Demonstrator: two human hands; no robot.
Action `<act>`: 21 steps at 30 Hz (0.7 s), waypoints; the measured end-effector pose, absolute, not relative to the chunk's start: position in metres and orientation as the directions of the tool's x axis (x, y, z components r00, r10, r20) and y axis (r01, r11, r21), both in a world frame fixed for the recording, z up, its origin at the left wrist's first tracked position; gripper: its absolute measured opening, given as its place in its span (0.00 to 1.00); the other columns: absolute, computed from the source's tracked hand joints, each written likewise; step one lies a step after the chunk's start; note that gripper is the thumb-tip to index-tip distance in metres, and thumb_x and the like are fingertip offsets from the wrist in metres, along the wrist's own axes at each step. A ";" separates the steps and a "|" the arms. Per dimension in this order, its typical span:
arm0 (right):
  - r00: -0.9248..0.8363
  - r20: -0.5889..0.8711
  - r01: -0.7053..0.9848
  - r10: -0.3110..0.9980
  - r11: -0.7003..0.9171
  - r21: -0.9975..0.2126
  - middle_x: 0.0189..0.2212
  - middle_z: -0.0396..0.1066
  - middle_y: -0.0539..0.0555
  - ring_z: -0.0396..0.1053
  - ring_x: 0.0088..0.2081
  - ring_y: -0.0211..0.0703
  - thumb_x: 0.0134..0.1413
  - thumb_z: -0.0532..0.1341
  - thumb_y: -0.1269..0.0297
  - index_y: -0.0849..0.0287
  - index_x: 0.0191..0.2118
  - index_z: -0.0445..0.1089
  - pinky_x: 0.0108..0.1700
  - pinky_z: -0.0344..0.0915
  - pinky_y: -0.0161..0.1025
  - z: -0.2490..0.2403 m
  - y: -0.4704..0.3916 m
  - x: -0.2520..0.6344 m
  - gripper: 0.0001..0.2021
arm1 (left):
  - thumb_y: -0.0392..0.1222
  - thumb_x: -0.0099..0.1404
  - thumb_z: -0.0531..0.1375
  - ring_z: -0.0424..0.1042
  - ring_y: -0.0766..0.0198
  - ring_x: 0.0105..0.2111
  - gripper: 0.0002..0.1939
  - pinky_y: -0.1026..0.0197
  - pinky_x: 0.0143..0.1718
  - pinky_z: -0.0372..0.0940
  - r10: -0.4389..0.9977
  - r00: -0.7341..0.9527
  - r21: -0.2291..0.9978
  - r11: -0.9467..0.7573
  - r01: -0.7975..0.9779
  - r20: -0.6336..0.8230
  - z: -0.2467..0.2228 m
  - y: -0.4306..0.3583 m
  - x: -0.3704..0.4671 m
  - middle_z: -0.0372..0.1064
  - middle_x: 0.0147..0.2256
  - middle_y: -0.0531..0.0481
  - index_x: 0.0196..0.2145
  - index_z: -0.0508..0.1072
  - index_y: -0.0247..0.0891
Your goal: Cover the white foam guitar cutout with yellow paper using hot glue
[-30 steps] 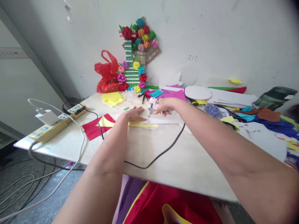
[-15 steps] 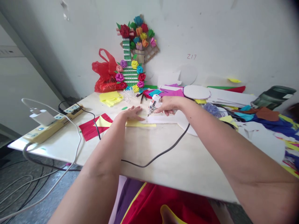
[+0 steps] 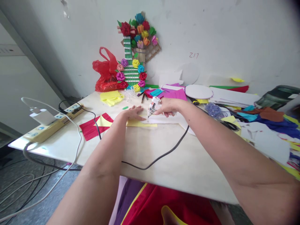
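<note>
My right hand [image 3: 168, 107] is closed around a white glue gun [image 3: 154, 104], its nozzle pointing down at the left part of a white sheet [image 3: 165, 119]. A black cord [image 3: 161, 155] trails from beneath that hand across the table. Flat on a yellow paper strip [image 3: 142, 124], with fingers spread, lies my left hand [image 3: 135, 113], just left of the nozzle. The strip's front edge shows along the white sheet; the rest of it is partly covered by my hand. To the left lies a red paper piece [image 3: 90, 128] with a yellow scrap [image 3: 103, 122] on top.
A yellow power strip [image 3: 55, 123] with a white charger [image 3: 43, 117] sits at the table's left edge. At the back stand a paper-flower guitar [image 3: 130, 72] and a red plastic bag [image 3: 105, 73]. Paper scraps, purple yarn [image 3: 213, 110] and scissors [image 3: 229, 125] crowd the right side.
The glue gun's tip has shifted very slightly left and down over the white sheet. My left hand stays in place, and the camera view has moved a little.
</note>
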State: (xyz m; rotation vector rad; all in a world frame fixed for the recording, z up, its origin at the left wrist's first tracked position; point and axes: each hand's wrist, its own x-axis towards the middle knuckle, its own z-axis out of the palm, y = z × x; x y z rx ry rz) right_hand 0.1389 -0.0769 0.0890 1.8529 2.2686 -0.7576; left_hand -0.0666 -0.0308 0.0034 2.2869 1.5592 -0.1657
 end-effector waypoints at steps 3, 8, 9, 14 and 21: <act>-0.252 -0.391 0.943 0.885 0.135 -0.304 0.15 0.65 0.48 0.57 0.13 0.33 0.44 0.63 0.51 0.64 0.47 0.61 0.16 0.56 0.32 0.090 -0.077 0.139 0.27 | 0.70 0.46 0.52 0.26 0.49 0.62 0.50 0.45 0.59 0.33 0.874 0.387 0.235 -0.327 0.915 -0.294 0.003 -0.030 -0.067 0.26 0.63 0.60 0.62 0.40 0.53; -0.251 -0.397 0.943 0.883 0.130 -0.306 0.15 0.65 0.48 0.58 0.13 0.32 0.44 0.63 0.50 0.64 0.46 0.61 0.17 0.56 0.31 0.089 -0.076 0.138 0.27 | 0.70 0.46 0.52 0.26 0.49 0.62 0.50 0.46 0.59 0.33 0.872 0.393 0.227 -0.336 0.914 -0.292 0.004 -0.031 -0.067 0.26 0.63 0.59 0.62 0.41 0.52; -0.248 -0.399 0.943 0.883 0.127 -0.306 0.15 0.65 0.48 0.58 0.13 0.32 0.43 0.64 0.50 0.63 0.46 0.60 0.17 0.56 0.31 0.088 -0.076 0.138 0.28 | 0.70 0.46 0.52 0.26 0.49 0.62 0.50 0.46 0.59 0.33 0.872 0.394 0.230 -0.336 0.913 -0.292 0.004 -0.031 -0.068 0.26 0.63 0.59 0.63 0.41 0.52; -0.252 -0.403 0.942 0.880 0.128 -0.310 0.14 0.65 0.47 0.58 0.13 0.33 0.44 0.63 0.52 0.64 0.50 0.58 0.16 0.55 0.31 0.087 -0.075 0.138 0.30 | 0.71 0.46 0.52 0.26 0.48 0.62 0.50 0.45 0.59 0.33 0.871 0.393 0.242 -0.330 0.913 -0.295 0.002 -0.030 -0.068 0.26 0.63 0.59 0.63 0.40 0.52; -0.262 -0.390 0.944 0.883 0.151 -0.293 0.14 0.65 0.47 0.59 0.13 0.34 0.45 0.63 0.53 0.65 0.51 0.57 0.16 0.56 0.31 0.087 -0.076 0.137 0.30 | 0.70 0.47 0.52 0.27 0.48 0.62 0.49 0.46 0.59 0.35 0.879 0.376 0.215 -0.323 0.922 -0.293 0.006 -0.036 -0.066 0.27 0.64 0.60 0.62 0.40 0.52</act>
